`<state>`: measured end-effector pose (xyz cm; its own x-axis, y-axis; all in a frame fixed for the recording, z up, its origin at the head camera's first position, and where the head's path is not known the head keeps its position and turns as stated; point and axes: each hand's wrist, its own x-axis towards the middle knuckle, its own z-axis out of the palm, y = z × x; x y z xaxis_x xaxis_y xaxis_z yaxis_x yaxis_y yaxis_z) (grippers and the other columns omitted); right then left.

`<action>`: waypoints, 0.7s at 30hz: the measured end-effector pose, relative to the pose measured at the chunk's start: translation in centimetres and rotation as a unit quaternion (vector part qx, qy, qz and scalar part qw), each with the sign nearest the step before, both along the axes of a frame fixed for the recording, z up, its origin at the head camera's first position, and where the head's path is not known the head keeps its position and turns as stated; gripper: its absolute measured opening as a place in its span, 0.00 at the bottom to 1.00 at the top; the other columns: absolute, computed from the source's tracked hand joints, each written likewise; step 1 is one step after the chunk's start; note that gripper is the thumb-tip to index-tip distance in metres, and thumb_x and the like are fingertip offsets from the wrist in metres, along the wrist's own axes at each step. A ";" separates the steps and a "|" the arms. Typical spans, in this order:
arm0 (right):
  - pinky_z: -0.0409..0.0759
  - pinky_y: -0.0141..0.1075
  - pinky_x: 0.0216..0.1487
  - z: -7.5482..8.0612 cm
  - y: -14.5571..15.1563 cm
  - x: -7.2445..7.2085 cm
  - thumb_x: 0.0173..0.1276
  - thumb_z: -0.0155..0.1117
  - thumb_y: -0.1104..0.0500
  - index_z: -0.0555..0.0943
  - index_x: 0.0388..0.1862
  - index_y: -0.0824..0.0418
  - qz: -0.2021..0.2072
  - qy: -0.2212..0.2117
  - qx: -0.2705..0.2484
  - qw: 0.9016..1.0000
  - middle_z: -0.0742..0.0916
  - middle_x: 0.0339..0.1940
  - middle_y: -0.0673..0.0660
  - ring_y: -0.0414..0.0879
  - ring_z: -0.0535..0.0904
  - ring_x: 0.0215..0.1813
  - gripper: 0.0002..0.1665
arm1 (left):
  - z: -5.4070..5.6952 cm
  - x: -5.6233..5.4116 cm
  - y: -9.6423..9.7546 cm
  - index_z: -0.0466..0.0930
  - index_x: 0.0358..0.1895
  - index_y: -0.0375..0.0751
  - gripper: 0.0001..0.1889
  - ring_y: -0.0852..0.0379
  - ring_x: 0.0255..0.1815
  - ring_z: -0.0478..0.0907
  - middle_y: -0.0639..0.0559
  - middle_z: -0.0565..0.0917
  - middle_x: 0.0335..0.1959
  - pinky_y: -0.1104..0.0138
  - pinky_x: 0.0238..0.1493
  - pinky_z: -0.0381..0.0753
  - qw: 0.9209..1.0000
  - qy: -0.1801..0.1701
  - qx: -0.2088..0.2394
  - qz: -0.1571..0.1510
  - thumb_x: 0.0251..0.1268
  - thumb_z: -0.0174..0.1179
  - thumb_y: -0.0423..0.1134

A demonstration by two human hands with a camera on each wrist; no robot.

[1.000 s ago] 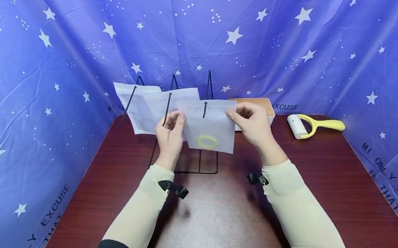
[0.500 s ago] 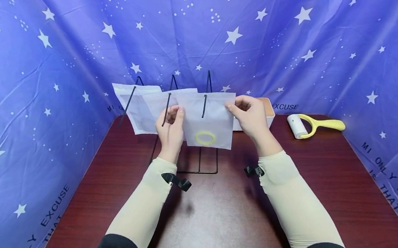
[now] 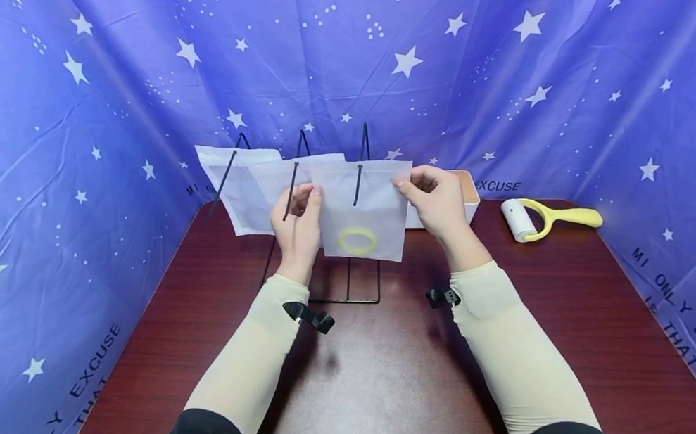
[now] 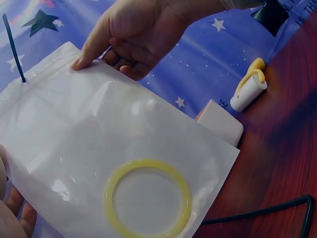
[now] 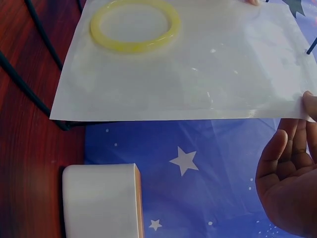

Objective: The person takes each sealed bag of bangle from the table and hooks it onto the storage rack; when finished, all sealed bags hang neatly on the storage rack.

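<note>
A frosted zip bag [image 3: 380, 210] with a yellow ring [image 4: 110, 198] inside hangs from the right hook [image 3: 357, 186] of a black wire rack, the hook passing through the hole near its top. My right hand [image 3: 441, 202] pinches the bag's upper right edge between thumb and fingers. At the bag's left edge, my left hand [image 3: 298, 229] pinches it, close to the middle hook [image 3: 290, 193]. Two more frosted bags hang from the other hooks: a middle bag [image 3: 321, 165] and a left bag [image 3: 238, 195]. What they contain is unclear.
Behind the right hand stands a white box [image 3: 470, 208] with an orange-brown top. A yellow-handled lint roller [image 3: 519, 221] lies at the back right of the dark red table [image 3: 536, 300]. The rack's wire base [image 3: 345, 301] rests on the table. Starry blue cloth [image 3: 462, 102] surrounds it.
Compared with a second ago, both hands have shifted slightly, and the bag with the ring has risen and moved farther back along its hook. Over the last half second little differs.
</note>
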<state>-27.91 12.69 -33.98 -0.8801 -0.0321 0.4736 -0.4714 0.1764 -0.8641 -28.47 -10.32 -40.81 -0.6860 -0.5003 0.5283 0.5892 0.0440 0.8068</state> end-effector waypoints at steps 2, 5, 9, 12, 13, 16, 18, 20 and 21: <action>0.69 0.31 0.28 0.0 0.0 0.1 0.70 0.73 0.65 0.87 0.39 0.74 0.000 0.003 0.004 1.000 0.83 0.24 0.57 0.38 0.72 0.26 0.10 | 0.0 0.0 -0.1 0.88 0.42 0.32 0.10 0.57 0.29 0.79 0.44 0.87 0.31 0.68 0.33 0.76 1.000 -0.002 -0.006 0.000 0.67 0.73 0.37; 0.69 0.31 0.28 0.0 0.1 0.2 0.70 0.73 0.65 0.87 0.39 0.74 -0.003 0.007 0.015 1.000 0.83 0.25 0.58 0.41 0.73 0.27 0.09 | -0.1 0.1 -0.4 0.88 0.43 0.35 0.08 0.57 0.30 0.80 0.47 0.89 0.33 0.68 0.34 0.77 1.000 -0.003 -0.019 0.000 0.67 0.73 0.37; 0.71 0.30 0.30 -0.2 0.4 0.3 0.70 0.73 0.65 0.87 0.40 0.73 -0.002 0.012 0.026 1.000 0.86 0.27 0.60 0.45 0.76 0.30 0.09 | -0.4 0.2 -0.9 0.89 0.43 0.35 0.09 0.56 0.32 0.81 0.45 0.90 0.35 0.69 0.35 0.77 1.000 -0.004 -0.025 -0.004 0.66 0.73 0.36; 0.74 0.30 0.32 -0.4 0.9 0.5 0.69 0.73 0.66 0.87 0.44 0.73 0.001 0.010 0.029 1.000 0.88 0.31 0.60 0.45 0.80 0.32 0.10 | -0.5 0.3 -1.5 0.89 0.43 0.32 0.09 0.56 0.33 0.81 0.41 0.90 0.37 0.70 0.35 0.78 1.000 -0.007 -0.027 -0.002 0.66 0.73 0.35; 0.74 0.29 0.33 -0.6 1.2 0.5 0.69 0.73 0.66 0.87 0.45 0.73 0.001 0.008 0.030 1.000 0.89 0.32 0.60 0.45 0.80 0.33 0.10 | -0.6 0.4 -1.7 0.88 0.43 0.30 0.09 0.57 0.33 0.82 0.39 0.90 0.38 0.71 0.35 0.79 1.000 -0.008 -0.028 0.001 0.66 0.73 0.34; 0.75 0.28 0.33 -1.0 2.2 0.7 0.69 0.73 0.65 0.87 0.48 0.71 -0.005 0.006 0.037 0.999 0.90 0.33 0.58 0.43 0.82 0.34 0.11 | -0.6 1.1 -2.4 0.87 0.43 0.25 0.09 0.60 0.32 0.82 0.34 0.89 0.38 0.73 0.35 0.79 0.999 -0.013 -0.038 0.006 0.66 0.72 0.30; 0.75 0.28 0.33 -1.4 2.9 0.9 0.70 0.73 0.65 0.87 0.48 0.70 -0.011 0.009 0.042 0.999 0.90 0.32 0.57 0.41 0.82 0.34 0.12 | -0.3 2.0 -2.9 0.86 0.43 0.21 0.09 0.61 0.31 0.82 0.33 0.89 0.36 0.74 0.34 0.80 0.999 -0.017 -0.042 -0.003 0.66 0.70 0.27; 0.75 0.28 0.33 -1.7 3.6 1.3 0.69 0.73 0.66 0.87 0.48 0.71 -0.020 0.015 0.050 0.998 0.90 0.32 0.58 0.41 0.82 0.34 0.11 | -0.1 3.1 -3.3 0.85 0.43 0.20 0.08 0.62 0.29 0.82 0.34 0.88 0.34 0.74 0.33 0.80 0.999 -0.020 -0.044 -0.014 0.66 0.69 0.24; 0.75 0.28 0.33 -1.9 4.0 1.5 0.69 0.73 0.66 0.87 0.48 0.72 -0.024 0.017 0.055 0.998 0.89 0.32 0.59 0.41 0.81 0.34 0.11 | 0.0 3.6 -3.6 0.85 0.42 0.19 0.07 0.61 0.29 0.83 0.34 0.88 0.33 0.74 0.33 0.80 0.998 -0.021 -0.045 -0.022 0.66 0.69 0.24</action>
